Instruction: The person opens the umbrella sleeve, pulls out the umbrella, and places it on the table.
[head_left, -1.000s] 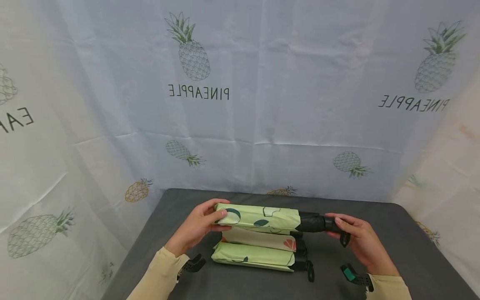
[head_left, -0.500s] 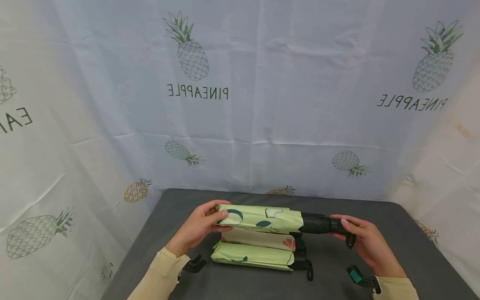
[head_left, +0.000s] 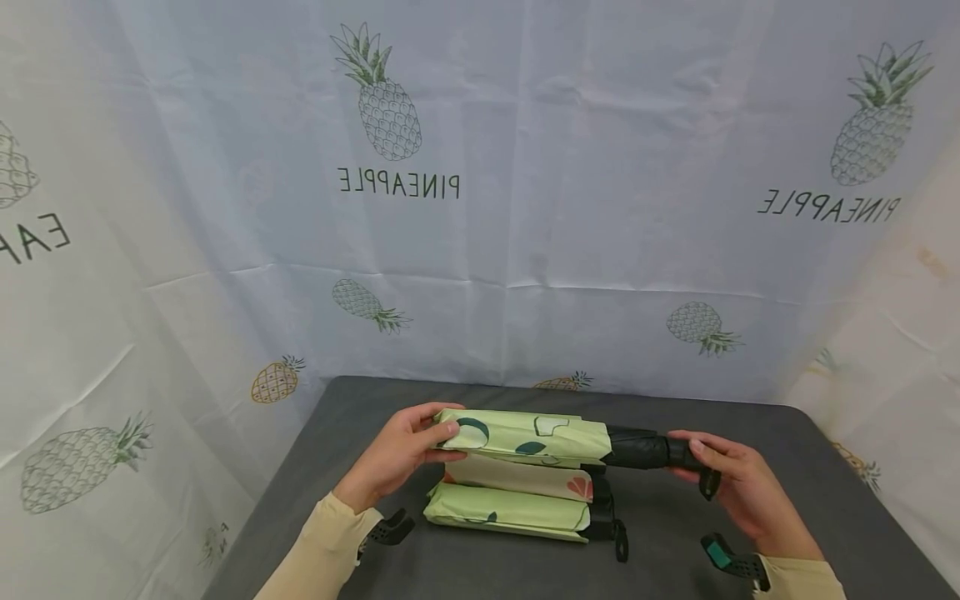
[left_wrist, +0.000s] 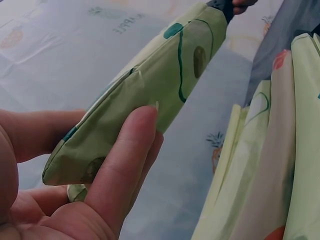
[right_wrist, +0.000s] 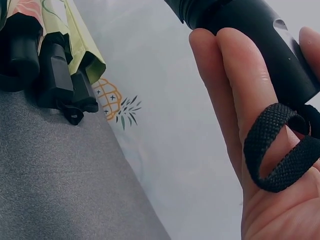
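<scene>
Both hands hold a folded umbrella sideways above the table, in a pale green sleeve with leaf and fruit prints. My left hand pinches the sleeved end between thumb and fingers. At the other end, my right hand grips the black handle, which sticks out of the sleeve. A black wrist strap hangs from that handle across the palm. Below the held umbrella lie a beige umbrella with a coral print and, in front, another green umbrella. The held one partly hides those behind.
In the left wrist view a further green umbrella lies beside the beige one. Their black handles all point right. The dark grey table ends at a pineapple-print curtain behind and at both sides.
The held umbrella has shifted slightly to the right, the right hand moving a little further than the left. The umbrellas on the table have stayed put.
</scene>
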